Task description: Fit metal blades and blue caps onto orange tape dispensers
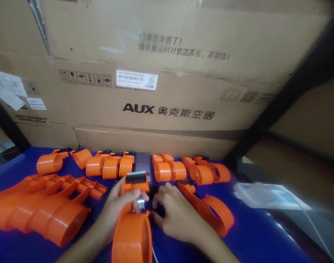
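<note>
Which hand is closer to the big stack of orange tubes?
Left. The left hand is just right of the stack, holding another orange tube; the right hand is farther right, beyond that tube.

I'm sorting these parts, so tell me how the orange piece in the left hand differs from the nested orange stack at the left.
The orange piece is held in the left hand; the orange stack lies on the blue table.
The orange piece is single; the orange stack is several nested together.
The orange piece carries a black roller; none shows on the orange stack.
Both share the orange colour and wide, rounded shape.
</note>
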`<state>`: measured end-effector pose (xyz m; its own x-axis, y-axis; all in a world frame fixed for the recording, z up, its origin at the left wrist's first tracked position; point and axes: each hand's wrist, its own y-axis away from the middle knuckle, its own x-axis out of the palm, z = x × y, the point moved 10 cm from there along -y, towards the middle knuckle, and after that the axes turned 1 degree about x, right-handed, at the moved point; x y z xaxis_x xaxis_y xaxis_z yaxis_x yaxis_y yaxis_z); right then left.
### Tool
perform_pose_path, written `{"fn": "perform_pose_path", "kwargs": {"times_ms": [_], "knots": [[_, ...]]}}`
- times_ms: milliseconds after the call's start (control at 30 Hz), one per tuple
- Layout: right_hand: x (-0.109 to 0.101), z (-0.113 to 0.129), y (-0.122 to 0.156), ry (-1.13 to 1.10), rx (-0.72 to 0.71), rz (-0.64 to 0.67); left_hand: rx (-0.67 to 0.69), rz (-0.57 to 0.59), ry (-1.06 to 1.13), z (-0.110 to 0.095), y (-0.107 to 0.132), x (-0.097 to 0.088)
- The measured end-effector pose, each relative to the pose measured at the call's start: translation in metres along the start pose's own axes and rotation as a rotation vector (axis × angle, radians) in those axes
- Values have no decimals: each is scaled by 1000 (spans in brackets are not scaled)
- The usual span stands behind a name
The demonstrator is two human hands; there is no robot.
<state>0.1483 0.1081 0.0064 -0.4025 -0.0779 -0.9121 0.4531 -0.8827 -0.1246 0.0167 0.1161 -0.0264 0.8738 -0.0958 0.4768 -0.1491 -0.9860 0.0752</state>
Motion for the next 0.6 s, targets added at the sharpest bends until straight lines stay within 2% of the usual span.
{"fn": "perform_pose_path", "kwargs": {"times_ms": [133,233,400,500,600], "knots": [[6,-4,-2,-36,21,-2,6,2,5,-1,-1,0],[-2,-15,-5,-164,76,-45,-3,-3,33,-1,-1,1],[-23,-29,-9,-650,90,-157,-1,-5,51,-1,0,4],[-22,-33,-11,-982,119,-196,12,-6,12,-1,0,3],[-20,-30,-10,-1174,113,-248,25,-8,-17,1,-1,1]]}}
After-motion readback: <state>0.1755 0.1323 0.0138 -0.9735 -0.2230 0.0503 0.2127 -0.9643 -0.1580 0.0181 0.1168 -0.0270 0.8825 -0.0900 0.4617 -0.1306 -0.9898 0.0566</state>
